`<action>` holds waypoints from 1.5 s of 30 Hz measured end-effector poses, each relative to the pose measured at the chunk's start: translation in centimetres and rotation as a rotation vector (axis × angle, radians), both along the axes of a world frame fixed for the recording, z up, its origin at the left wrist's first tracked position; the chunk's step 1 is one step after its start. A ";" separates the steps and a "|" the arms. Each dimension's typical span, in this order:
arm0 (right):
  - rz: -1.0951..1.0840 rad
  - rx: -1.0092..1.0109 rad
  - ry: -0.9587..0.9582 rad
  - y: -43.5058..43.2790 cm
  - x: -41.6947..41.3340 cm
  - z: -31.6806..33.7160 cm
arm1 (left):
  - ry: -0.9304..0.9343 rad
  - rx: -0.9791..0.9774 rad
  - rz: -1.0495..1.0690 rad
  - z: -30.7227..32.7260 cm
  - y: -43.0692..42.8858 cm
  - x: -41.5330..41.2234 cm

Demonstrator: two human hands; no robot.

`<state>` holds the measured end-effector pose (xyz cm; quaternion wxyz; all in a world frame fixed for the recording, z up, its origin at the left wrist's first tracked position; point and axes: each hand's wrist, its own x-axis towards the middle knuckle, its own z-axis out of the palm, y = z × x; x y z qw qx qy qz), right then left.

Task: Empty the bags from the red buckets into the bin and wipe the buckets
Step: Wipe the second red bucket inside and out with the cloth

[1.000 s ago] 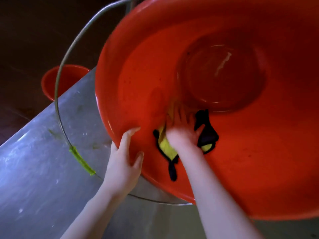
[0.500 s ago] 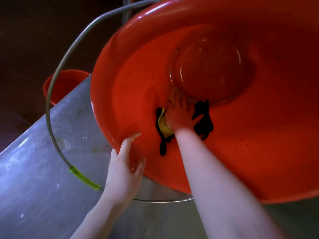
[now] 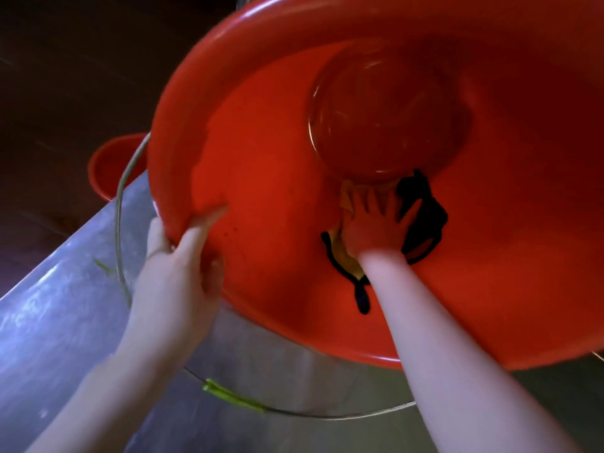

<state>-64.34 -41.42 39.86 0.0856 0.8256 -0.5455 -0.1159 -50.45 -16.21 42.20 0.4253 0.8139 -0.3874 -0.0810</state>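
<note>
I can read no text, label, brand, number or sign on anything here.

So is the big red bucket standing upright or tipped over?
Tipped. The big red bucket has its mouth facing the camera, its round bottom visible inside; the left hand holds its rim.
</note>
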 end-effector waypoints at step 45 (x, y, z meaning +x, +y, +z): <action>-0.195 0.244 -0.546 1.6 3.9 -2.1 | 0.461 0.023 -0.216 0.1 2.7 -4.8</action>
